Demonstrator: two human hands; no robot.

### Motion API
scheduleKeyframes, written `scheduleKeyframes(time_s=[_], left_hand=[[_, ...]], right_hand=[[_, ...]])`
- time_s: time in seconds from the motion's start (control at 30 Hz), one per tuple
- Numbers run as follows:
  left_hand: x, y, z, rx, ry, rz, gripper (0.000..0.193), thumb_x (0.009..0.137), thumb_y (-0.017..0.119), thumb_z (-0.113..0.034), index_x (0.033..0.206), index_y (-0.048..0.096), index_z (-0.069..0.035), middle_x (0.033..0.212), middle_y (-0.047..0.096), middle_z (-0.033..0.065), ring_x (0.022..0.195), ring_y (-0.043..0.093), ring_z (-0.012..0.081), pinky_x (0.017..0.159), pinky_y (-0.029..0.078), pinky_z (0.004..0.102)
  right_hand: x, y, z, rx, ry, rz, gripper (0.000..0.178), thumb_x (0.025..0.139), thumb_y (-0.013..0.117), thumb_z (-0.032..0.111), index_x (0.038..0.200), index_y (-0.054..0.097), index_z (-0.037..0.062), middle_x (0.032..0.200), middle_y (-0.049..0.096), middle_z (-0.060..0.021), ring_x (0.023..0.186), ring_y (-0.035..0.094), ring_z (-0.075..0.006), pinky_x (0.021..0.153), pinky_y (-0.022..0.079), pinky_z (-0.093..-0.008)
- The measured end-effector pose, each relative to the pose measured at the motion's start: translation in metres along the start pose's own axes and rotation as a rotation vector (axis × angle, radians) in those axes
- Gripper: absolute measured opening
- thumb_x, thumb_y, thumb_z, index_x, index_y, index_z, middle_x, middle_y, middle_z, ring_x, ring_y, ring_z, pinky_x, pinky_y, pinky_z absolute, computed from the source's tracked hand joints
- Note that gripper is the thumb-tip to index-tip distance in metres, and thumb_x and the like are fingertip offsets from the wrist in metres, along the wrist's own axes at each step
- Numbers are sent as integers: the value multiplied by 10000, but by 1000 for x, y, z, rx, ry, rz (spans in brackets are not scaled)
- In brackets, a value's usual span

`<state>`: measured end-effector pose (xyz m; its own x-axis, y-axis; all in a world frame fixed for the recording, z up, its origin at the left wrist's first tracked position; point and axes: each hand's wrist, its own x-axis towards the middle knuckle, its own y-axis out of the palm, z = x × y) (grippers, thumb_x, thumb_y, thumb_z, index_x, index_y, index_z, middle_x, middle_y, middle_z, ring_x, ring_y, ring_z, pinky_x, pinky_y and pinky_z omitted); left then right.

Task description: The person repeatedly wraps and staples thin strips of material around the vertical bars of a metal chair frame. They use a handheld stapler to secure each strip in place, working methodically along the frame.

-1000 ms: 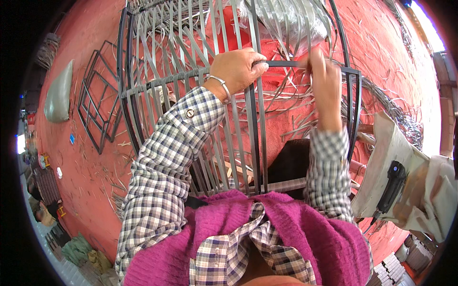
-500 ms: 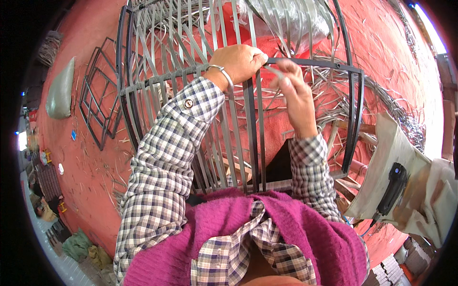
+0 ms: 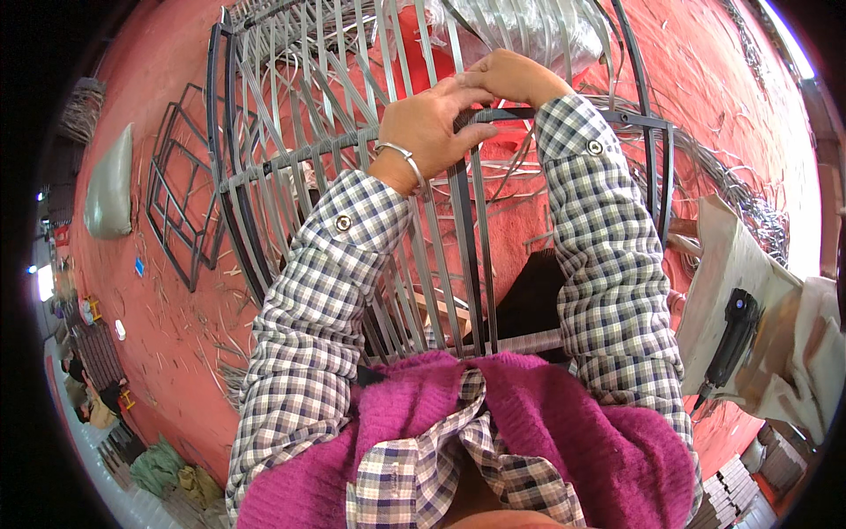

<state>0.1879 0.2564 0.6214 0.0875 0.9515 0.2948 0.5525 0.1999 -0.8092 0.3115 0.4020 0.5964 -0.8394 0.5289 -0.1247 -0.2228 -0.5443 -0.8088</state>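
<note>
A dark metal frame [image 3: 641, 150] stands before me, with grey flat strips [image 3: 421, 251] running lengthwise across it. Grey strip is wound round the left part of its crossbar [image 3: 295, 159]. At the crossbar's middle is my left hand [image 3: 421, 132], wearing a bangle, its thumb stretched out apart from the fingers. My right hand [image 3: 514, 78] reaches over the bar from the right, and its bent fingertips meet the left fingers. Whatever the right fingers pinch is hidden behind the hands.
Loose strips [image 3: 740, 203] lie in a heap on the red floor at right. A black handheld tool [image 3: 733, 339] rests on pale cloth [image 3: 705, 264] beside me. Clear plastic wrapping [image 3: 564, 40] sits beyond the frame. At left are a bare metal frame [image 3: 181, 207] and a stuffed sack [image 3: 110, 189].
My right hand has moved up and left, from below the crossbar to above it, meeting the left hand. The left hand has loosened from a closed grip, its thumb now extended.
</note>
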Motion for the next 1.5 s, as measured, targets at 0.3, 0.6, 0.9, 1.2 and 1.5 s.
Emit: scheduleKeyframes(time_s=[0.3,0.6,0.9,1.2,1.5], left_hand=[[4,4,-9,84,-52,46,262,831,605,-362,982,691,-166,854,660,42,745,637,235,614,484,343],[11,0,-2,48,-201,239,290,846,562,-403,981,692,-182,721,660,65,709,641,253,617,482,373],[14,-1,22,-494,-185,141,273,834,646,-223,1050,602,-62,914,649,44,858,612,113,763,486,262],[12,8,18,-243,-72,-46,187,746,668,-185,892,620,-79,799,623,116,743,606,296,645,477,395],[21,9,25,-194,-253,-69,315,808,634,-358,745,668,-51,602,580,131,588,577,302,561,438,404]], right_hand=[[-124,9,56,608,226,-473,331,895,546,323,1047,639,44,874,654,-146,821,625,-224,728,483,-345],[-72,99,35,804,187,-653,187,920,444,97,1022,562,-7,812,611,-116,677,592,-195,662,480,-315],[-146,66,87,699,389,-658,245,938,425,176,861,574,-3,745,633,-106,607,618,-178,553,469,-308],[-58,3,112,-211,102,-573,168,837,521,176,793,593,31,787,605,-129,740,600,-338,628,475,-406],[-231,-42,30,90,562,-893,319,882,580,230,1103,604,2,974,658,-83,859,605,-148,774,468,-296]])
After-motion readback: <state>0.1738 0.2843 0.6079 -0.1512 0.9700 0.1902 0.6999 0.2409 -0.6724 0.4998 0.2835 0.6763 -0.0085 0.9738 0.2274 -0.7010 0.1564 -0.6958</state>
